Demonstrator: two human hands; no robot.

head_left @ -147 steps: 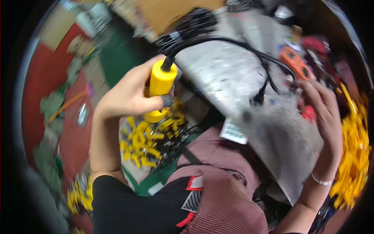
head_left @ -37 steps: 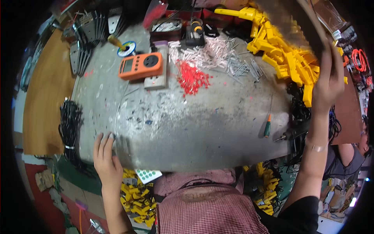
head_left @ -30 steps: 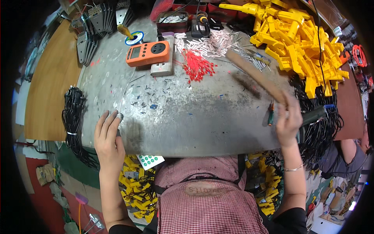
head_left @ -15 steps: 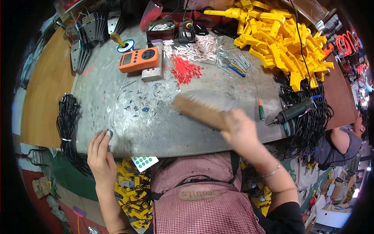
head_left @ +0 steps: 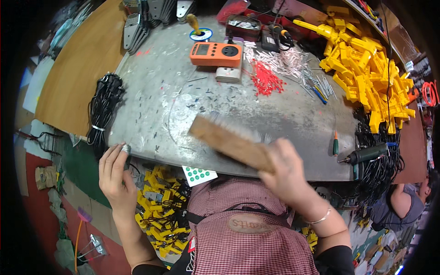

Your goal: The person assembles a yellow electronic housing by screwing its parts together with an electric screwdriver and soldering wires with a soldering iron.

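Note:
My right hand (head_left: 286, 172) is closed round one end of a wooden bench brush (head_left: 229, 143). The brush slants across the near part of the grey metal tabletop (head_left: 293, 119), its pale bristles facing away from me and smeared by motion. Small dark scraps (head_left: 183, 107) lie scattered beyond and to the left of it. At the table's near left edge is my left hand (head_left: 117, 178), holding nothing that I can see, fingers stretched and thumb apart. A silvery wrap (head_left: 125, 148) covers one of its fingertips.
An orange meter (head_left: 216, 54), red pieces (head_left: 266, 79) and white sleeves (head_left: 286, 60) lie farther back. Yellow plastic housings (head_left: 366, 68) are heaped at right, near a screwdriver (head_left: 335, 144) and a dark power driver (head_left: 366, 153). A black cable bundle (head_left: 104, 110) hangs over the left edge.
The brush has moved leftward and nearer to the table's front edge, still in my right hand. My view has swung left, so the tabletop things sit farther right. The left hand stays by the edge.

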